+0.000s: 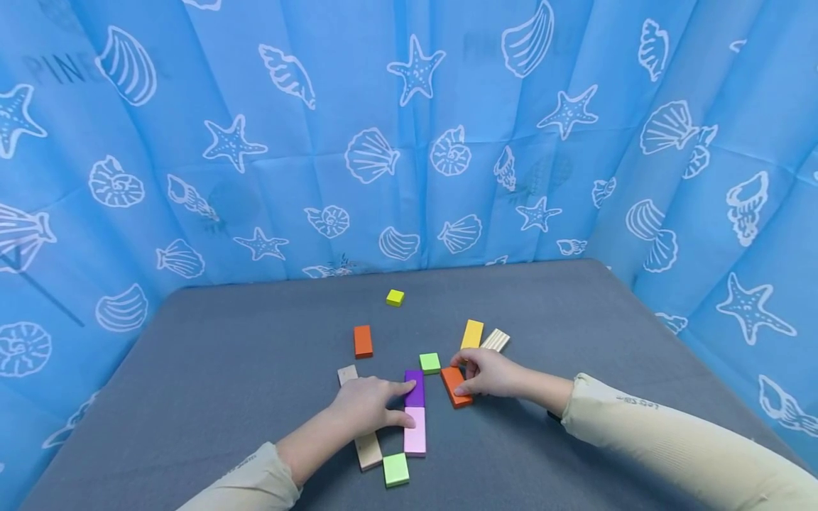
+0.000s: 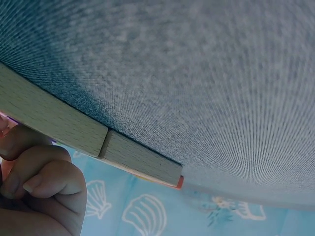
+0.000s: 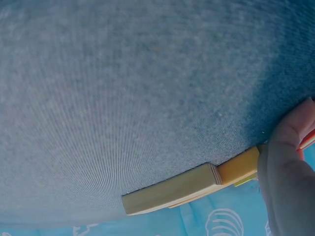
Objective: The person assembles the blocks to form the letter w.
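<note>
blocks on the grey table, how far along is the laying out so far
Looks done: purple block and pink block lie end to end, plain wood block alongside. In hand: left hand touches the purple block, right hand grips the orange block. Apparently left: loose yellow block, small green square and others.

Faint letters "PIN" show on the blue curtain [image 1: 57, 67]; sleeve [image 1: 639, 404] print is unreadable.
</note>
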A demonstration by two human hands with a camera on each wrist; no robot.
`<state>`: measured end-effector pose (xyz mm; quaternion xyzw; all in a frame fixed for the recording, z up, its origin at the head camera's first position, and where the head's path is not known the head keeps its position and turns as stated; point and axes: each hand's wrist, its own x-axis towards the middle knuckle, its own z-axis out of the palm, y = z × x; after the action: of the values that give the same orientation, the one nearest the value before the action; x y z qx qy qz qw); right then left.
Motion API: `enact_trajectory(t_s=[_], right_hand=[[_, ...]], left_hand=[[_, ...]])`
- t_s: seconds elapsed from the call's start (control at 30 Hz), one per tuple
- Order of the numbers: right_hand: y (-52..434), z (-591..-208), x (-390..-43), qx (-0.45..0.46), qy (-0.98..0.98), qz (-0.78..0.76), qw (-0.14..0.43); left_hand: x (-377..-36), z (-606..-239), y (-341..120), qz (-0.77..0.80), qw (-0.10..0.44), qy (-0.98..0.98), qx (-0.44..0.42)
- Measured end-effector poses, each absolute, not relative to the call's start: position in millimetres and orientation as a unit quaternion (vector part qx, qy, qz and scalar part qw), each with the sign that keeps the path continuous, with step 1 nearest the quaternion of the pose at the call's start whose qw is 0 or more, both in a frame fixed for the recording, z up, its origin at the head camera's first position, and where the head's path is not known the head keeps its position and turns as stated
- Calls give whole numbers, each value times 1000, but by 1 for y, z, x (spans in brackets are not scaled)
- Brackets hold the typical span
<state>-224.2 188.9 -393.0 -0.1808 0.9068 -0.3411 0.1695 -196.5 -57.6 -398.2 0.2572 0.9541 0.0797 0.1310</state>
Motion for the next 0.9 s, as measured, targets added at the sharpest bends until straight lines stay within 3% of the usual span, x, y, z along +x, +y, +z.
enact_trajectory(t_s=[0.47,0.9], right_hand=[[186,-384,-236,-171,899,-356,192],[163,-365,-303,-287,871,-359,172]], left_hand=[[-195,-397,-59,84,128,957,247],[-189,-398,-57,87,123,957,249]])
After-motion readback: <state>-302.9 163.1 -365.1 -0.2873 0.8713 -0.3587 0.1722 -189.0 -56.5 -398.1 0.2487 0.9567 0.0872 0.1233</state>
